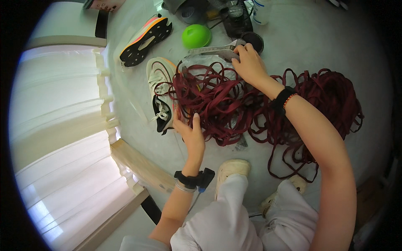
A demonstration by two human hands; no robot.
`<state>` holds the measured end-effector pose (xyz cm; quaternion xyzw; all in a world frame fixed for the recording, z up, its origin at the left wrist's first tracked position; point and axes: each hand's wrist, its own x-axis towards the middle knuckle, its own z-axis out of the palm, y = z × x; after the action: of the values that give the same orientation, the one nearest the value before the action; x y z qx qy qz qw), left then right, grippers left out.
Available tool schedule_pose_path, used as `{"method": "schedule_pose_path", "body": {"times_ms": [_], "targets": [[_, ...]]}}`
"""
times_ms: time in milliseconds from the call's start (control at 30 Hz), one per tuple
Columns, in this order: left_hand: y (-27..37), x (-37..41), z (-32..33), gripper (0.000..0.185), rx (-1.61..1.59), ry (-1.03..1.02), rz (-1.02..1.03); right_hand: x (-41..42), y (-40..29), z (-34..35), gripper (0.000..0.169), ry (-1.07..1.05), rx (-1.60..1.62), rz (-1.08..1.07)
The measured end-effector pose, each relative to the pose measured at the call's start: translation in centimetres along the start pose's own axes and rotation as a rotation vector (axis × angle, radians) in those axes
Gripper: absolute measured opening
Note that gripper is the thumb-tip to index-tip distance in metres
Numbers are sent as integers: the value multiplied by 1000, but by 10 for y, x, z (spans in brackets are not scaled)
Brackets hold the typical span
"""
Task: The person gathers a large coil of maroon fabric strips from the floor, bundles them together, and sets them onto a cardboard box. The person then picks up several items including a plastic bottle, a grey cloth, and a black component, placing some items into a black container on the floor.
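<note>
A loose heap of dark red flat ribbon (pixel 216 103) lies in front of me, with clear plastic film (pixel 207 61) showing under its far edge. My left hand (pixel 190 133) is at the heap's near left side, thumb raised and apart from the fingers. Its fingertips go in between the ribbon and a pale running shoe (pixel 154 75), where they are partly hidden. Beyond the heap, my right hand (pixel 251 64) has its thumb and fingers at the end of a long grey item (pixel 213 49). Whether it grips that item is unclear.
A second ribbon mound (pixel 329 97) lies right, joined by loose strands. Farther off are a tipped running shoe (pixel 146 42), a lime-green rounded object (pixel 197 36), a black shoe (pixel 237 18) and a white bottle (pixel 260 12). A pale curtain (pixel 59 125) hangs left.
</note>
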<state>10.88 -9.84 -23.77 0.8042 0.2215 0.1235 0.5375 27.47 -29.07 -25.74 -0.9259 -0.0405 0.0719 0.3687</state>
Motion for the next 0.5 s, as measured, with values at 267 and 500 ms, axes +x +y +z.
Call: {"method": "schedule_pose_path", "body": {"times_ms": [267,500], "targets": [[4,-6,-7,35,68,-80,-165,6,2,16,20,42,82,161],[36,3,1,27,204,-28,41,16,-8,-12,12,119,47,-100]]}}
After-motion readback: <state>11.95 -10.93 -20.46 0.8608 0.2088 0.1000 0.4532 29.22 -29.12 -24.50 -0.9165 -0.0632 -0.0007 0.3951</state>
